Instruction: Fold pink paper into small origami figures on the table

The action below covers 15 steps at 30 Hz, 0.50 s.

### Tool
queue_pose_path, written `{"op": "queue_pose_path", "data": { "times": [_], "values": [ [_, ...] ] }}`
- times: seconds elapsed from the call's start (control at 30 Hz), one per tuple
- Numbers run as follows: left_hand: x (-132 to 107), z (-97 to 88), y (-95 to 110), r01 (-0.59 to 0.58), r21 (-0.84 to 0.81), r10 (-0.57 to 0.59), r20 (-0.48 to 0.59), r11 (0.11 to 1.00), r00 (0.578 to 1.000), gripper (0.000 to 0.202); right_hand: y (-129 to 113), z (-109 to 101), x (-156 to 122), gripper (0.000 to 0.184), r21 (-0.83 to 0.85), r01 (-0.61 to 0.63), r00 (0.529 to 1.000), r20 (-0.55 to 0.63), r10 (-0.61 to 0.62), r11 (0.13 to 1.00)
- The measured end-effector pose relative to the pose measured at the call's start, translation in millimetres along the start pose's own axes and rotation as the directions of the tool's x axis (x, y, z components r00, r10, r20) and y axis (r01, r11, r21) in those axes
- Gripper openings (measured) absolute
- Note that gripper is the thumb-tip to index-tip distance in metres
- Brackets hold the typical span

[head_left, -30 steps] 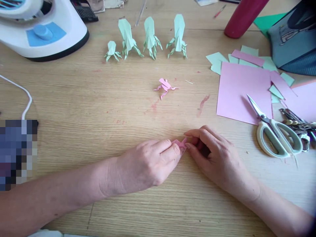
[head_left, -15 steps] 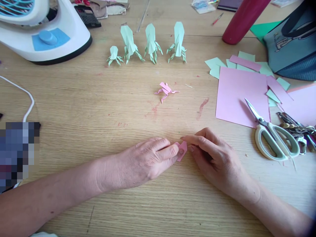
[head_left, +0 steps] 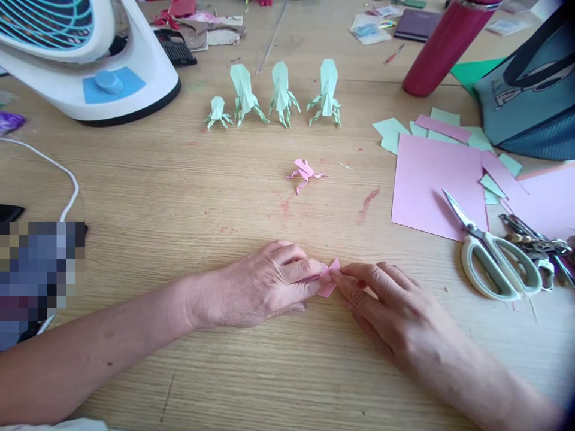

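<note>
A small folded piece of pink paper point(head_left: 329, 287) is between my two hands, low over the wooden table point(head_left: 188, 197). My left hand point(head_left: 269, 284) is closed on its left side, thumb and fingers pinching it. My right hand point(head_left: 395, 305) has its fingertips pressed together at the paper's right edge. Fingers cover much of the paper, so its full shape is hidden. Beyond the hands stands a small pink origami figure point(head_left: 304, 172) with thin bent legs. Farther back, several pale green origami figures point(head_left: 281, 93) stand in a row, the leftmost one smaller.
White-handled scissors point(head_left: 498, 257) lie at the right, partly on a pink sheet point(head_left: 435, 179) among green and pink scraps. Keys point(head_left: 539, 239) lie beside them. A red bottle point(head_left: 442, 51) and a blue-grey bag point(head_left: 530, 102) stand behind. At the left are a white fan point(head_left: 135, 66) and a cable point(head_left: 74, 179).
My right hand has come in to the left and its fingertips now meet the pink paper's edge. My left hand keeps its pinch. The whole view has shifted slightly.
</note>
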<state>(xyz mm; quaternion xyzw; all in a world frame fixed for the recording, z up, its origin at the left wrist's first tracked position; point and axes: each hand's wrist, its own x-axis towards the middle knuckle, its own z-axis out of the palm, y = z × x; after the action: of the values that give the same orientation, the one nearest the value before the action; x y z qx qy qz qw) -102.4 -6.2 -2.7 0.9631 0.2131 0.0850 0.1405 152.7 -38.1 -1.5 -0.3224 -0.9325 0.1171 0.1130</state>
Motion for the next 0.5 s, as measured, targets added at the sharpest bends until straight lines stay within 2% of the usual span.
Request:
{"op": "queue_pose_path", "data": {
  "times": [0.1, 0.2, 0.33, 0.5],
  "values": [
    [-1.0, 2.5, -0.8, -0.049, 0.039, 0.050, -0.044, 0.998, 0.998, 0.043, -5.4, 3.3, -2.3, 0.033, -0.171, 0.042, 0.999, 0.008, -0.041, 0.984],
    [-2.7, 5.3, -1.0, -0.100, 0.095, 0.109, -0.099, 0.990, 0.989, 0.043, -11.1, 6.7, -2.2, 0.033, -0.264, 0.047, 0.999, -0.006, -0.051, 0.963],
    [-3.3, 6.7, 1.3, -0.080, 0.143, 0.098, -0.120, 0.986, 0.988, 0.041, -19.5, 8.3, -1.6, 0.032, -0.312, 0.034, 0.997, -0.059, -0.056, 0.950],
    [-2.0, 4.3, 5.3, -0.075, 0.140, 0.093, -0.132, 0.987, 0.987, 0.043, -24.9, 9.5, -3.5, 0.031, -0.316, 0.011, 0.997, -0.068, -0.034, 0.949]
  ]
}}
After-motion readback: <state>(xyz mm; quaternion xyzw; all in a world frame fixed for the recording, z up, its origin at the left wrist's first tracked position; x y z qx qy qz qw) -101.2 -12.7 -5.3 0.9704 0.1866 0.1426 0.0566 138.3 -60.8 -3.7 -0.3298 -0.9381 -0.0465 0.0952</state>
